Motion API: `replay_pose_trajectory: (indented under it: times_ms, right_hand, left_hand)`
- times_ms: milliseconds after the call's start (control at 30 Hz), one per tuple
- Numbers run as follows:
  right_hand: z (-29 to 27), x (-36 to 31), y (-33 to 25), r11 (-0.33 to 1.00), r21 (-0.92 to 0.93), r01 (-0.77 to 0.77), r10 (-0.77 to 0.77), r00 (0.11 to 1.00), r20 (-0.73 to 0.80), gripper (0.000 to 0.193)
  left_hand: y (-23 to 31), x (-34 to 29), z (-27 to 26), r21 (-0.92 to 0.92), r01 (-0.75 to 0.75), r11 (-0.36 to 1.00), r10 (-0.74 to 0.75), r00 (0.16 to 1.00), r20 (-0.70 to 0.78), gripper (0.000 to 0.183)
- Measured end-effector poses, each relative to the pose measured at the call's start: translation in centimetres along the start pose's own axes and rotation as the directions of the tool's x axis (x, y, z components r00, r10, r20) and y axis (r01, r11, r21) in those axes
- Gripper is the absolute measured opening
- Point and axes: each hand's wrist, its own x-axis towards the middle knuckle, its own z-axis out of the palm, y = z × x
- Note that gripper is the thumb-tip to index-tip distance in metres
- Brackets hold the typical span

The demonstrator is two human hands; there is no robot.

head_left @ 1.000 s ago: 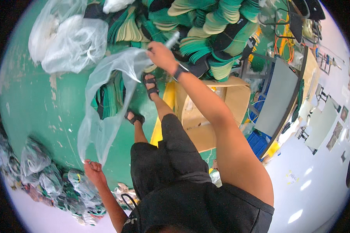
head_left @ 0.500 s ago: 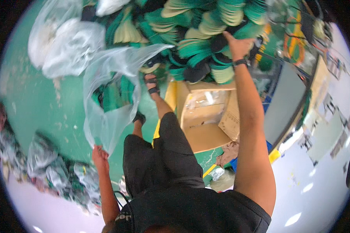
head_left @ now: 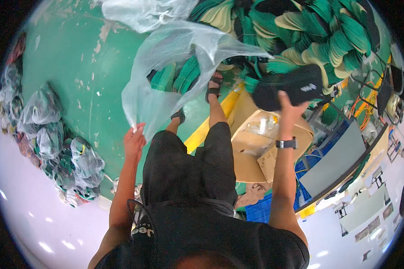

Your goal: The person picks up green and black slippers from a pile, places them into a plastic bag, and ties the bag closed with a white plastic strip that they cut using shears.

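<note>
My left hand [head_left: 134,140] pinches the rim of a large clear plastic bag [head_left: 139,96], its mouth spread wide. Through the bag's opening, bundles of green insoles [head_left: 187,74] show; I cannot tell if they lie inside it or behind. My right hand [head_left: 292,114] grips a black-topped bundle of insoles [head_left: 285,87], raised above a cardboard box and slightly blurred. Beyond it is a big heap of green and cream insoles [head_left: 318,45], fanned in stacks.
The open cardboard box [head_left: 242,148] stands right of my legs, with clear plastic in it. A grey board [head_left: 334,157] and blue crate [head_left: 260,208] are to the right. Filled plastic bags [head_left: 49,139] line the left wall. Another white bag [head_left: 143,13] lies at the far side.
My right hand has come back from the heap with the bundle of insoles in it. My left hand still holds the bag, and the whole view has shifted.
</note>
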Motion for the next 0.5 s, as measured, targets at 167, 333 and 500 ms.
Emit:
replay_pose_trajectory:
  times_ms: [167,333,500]
  right_hand:
    - [15.5,-6.5,0.1,0.76,-0.014,0.649,-0.451,0.543,0.708,0.093]
    - [22.0,-12.2,11.0,0.543,-0.019,0.84,-0.02,0.035,0.999,0.086]
    - [25.6,-13.0,14.3,0.463,-0.069,0.884,0.119,0.015,0.993,0.082]
  left_hand:
    - [0.7,0.0,1.3,-0.246,-0.075,0.966,0.102,0.99,0.102,0.037]
    - [2.5,0.1,-0.3,-0.416,-0.21,0.885,0.24,0.971,0.02,0.042]
    - [-1.1,-1.5,0.2,-0.367,-0.063,0.928,0.109,0.988,0.105,0.047]
